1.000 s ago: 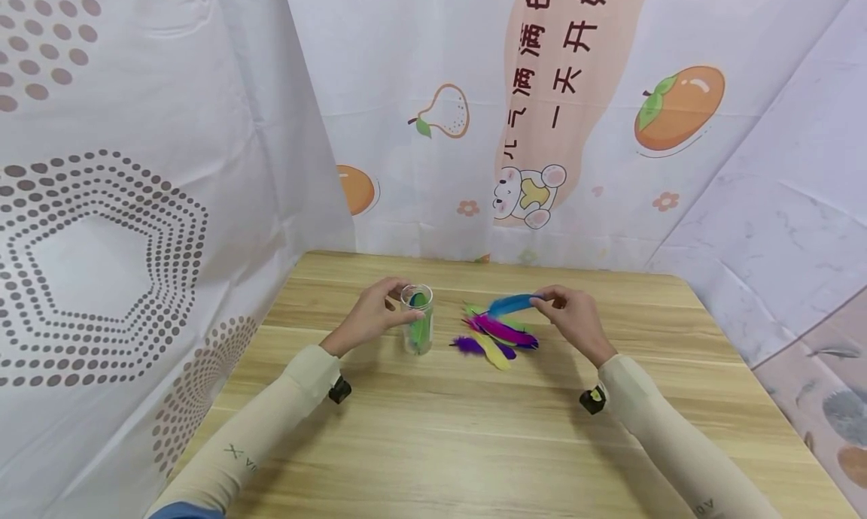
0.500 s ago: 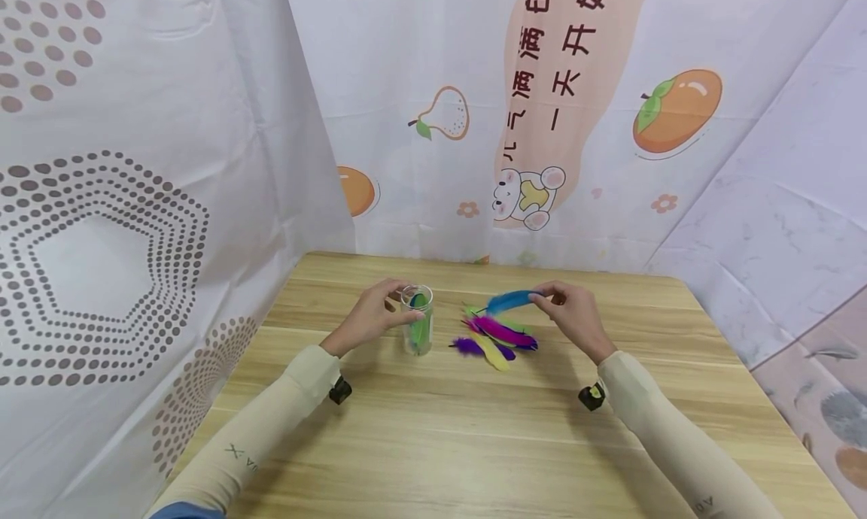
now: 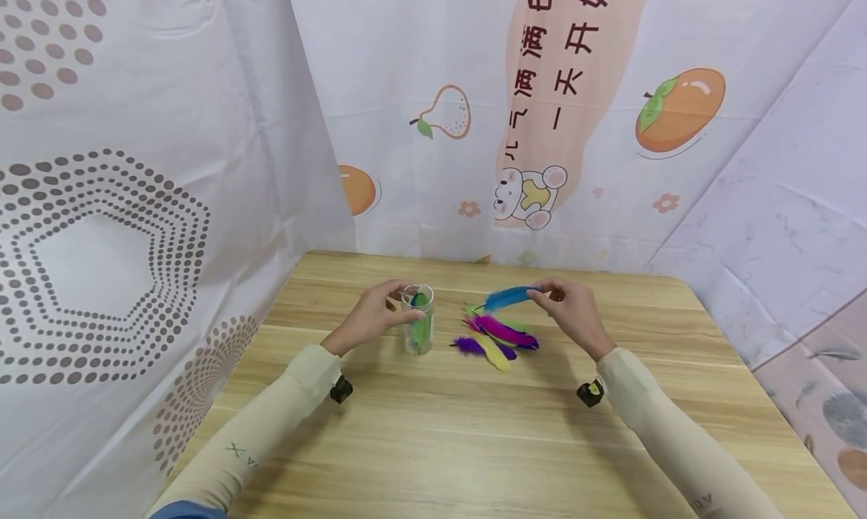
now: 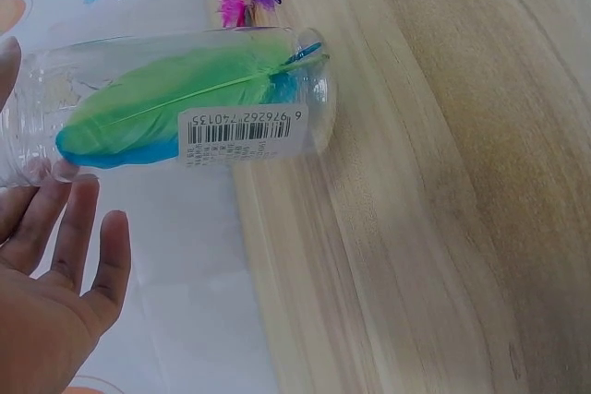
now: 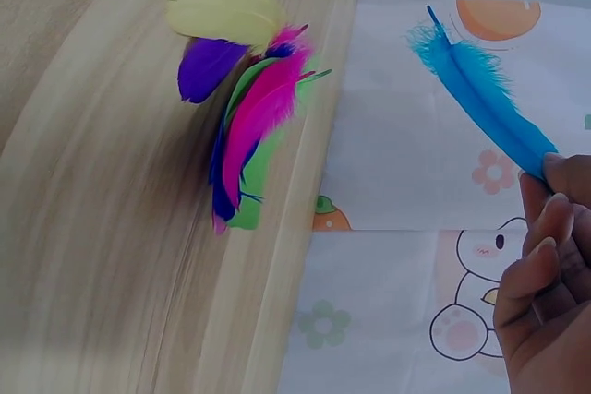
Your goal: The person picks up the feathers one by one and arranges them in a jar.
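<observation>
Around the upper part of a clear glass jar (image 3: 409,338), my left hand (image 3: 374,314) curls its thumb and fingers. The jar stands upright on the table and holds a green feather (image 4: 175,99) with a blue one behind it; a barcode label (image 4: 242,133) is on its side. My right hand (image 3: 572,314) pinches the tip of a blue feather (image 5: 489,103) between thumb and finger, its quill end pointing left. Below the blue feather lies a loose pile of feathers, among them a pink feather (image 5: 263,122), a yellow feather (image 5: 226,11) and purple ones.
The wooden table (image 3: 433,444) reaches to a printed white curtain (image 3: 379,128) behind it. Another curtain (image 3: 135,203) with dot patterns hangs along the left side. Each wrist carries a small black camera.
The blue feather in my right hand has risen slightly and shifted a little left, away from the pile. My left hand and the jar stay where they were.
</observation>
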Motion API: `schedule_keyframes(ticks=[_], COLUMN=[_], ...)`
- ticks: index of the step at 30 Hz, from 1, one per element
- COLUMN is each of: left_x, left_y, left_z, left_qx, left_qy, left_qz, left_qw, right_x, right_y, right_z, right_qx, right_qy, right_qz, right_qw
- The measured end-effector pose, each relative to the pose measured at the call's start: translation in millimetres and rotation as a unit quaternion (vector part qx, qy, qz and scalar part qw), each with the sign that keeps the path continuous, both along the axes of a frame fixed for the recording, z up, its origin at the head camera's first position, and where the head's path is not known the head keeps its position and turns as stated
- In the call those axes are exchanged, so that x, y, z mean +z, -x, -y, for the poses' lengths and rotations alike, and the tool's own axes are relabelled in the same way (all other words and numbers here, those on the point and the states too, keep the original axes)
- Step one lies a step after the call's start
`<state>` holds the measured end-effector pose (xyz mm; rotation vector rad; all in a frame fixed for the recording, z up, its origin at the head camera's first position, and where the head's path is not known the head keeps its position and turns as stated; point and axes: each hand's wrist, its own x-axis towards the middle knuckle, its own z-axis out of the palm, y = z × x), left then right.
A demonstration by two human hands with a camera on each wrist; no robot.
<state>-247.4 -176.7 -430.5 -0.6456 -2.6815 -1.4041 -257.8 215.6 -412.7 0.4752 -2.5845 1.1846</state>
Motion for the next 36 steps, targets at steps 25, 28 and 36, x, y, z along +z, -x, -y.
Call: schedule_keyframes(ticks=[25,28,36], left_x=[1.4,0.4,-0.5], left_y=[0.4,0.6,0.6], left_z=[0,0,0], left_qx=[-0.004,-0.006,-0.004], left_qy=[-0.005,-0.005,-0.004], left_qz=[0.003,0.003,0.006], left_qw=[1.0,1.0,1.0], right_x=[10.0,10.2,12.8], right_y=[0.2,1.5,2.0], right_z=[11,12,17], right_qx=[0.013,0.01,0.019], right_qy=[0.021,0.022,0.021], right_qz=[-0.001,0.001,-0.013], right_qw=[1.0,1.0,1.0])
